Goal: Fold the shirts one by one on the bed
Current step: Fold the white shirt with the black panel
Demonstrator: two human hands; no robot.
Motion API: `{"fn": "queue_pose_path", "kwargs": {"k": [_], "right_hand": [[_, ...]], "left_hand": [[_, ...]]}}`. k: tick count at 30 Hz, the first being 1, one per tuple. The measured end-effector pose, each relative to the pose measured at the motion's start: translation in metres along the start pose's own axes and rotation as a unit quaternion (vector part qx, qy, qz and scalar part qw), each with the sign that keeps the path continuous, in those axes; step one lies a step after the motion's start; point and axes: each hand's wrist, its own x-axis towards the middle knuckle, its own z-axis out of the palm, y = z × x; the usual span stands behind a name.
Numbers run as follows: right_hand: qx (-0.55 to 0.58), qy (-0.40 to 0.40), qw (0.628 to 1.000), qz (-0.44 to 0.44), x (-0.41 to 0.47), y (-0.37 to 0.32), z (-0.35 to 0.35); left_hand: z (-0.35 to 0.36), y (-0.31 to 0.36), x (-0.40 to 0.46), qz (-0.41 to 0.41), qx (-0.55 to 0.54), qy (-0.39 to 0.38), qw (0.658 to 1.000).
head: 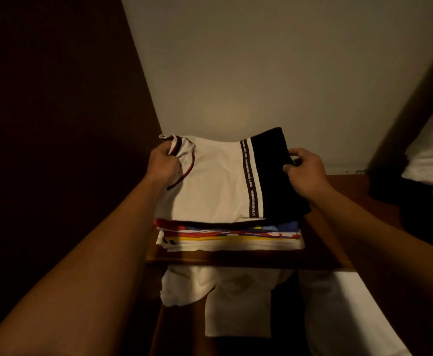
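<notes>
my left hand and right hand have fingers pinching the folded shirt atop the stack.

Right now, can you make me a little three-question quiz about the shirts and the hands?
1. True or false: both hands hold the same folded shirt.
2. Which part does the right hand grip? A) the black end B) the collar C) the red stripe
3. What lies right under the white and black shirt?

Key:
1. True; the left hand grips the collar end.
2. A
3. A stack of folded shirts on the wooden shelf.
</notes>
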Motion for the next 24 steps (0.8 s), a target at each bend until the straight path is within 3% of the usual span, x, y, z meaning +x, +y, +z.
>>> {"fn": "queue_pose_path", "kwargs": {"k": [4, 7, 13, 15, 17, 18, 20, 22, 24], "right_hand": [[-0.024, -0.009, 0.999, 0.036, 0.011, 0.024, 0.019], [-0.045, -0.052, 0.994, 0.084, 0.004, 0.05, 0.028], [-0.089, -0.039, 0.992, 0.078, -0.011, 0.071, 0.037], [-0.223, -0.029, 0.973, 0.051, -0.019, 0.071, 0.036], [-0.374, 0.012, 0.927, -0.017, -0.024, 0.067, 0.036], [-0.405, 0.038, 0.911, -0.061, -0.023, 0.061, 0.037], [-0.407, 0.031, 0.903, -0.133, -0.019, 0.045, 0.042], [-0.42, -0.053, 0.891, -0.166, -0.016, 0.04, 0.052], [-0.452, -0.139, 0.866, -0.162, -0.017, 0.049, 0.059]], "left_hand": [[0.0, -0.043, 0.04, -0.058, 0.028, 0.01, 0.998], [-0.001, -0.082, 0.045, -0.101, 0.135, -0.042, 0.985], [0.005, -0.11, 0.058, -0.052, 0.229, -0.011, 0.972], [0.011, -0.116, 0.051, -0.003, 0.355, -0.005, 0.935], [0.018, -0.12, 0.041, 0.072, 0.513, 0.006, 0.855], [0.022, -0.12, 0.037, 0.121, 0.552, 0.022, 0.825], [0.032, -0.114, 0.031, 0.216, 0.545, 0.029, 0.81], [0.038, -0.116, 0.029, 0.244, 0.508, -0.034, 0.825], [0.039, -0.129, 0.027, 0.174, 0.518, -0.154, 0.823]]}}
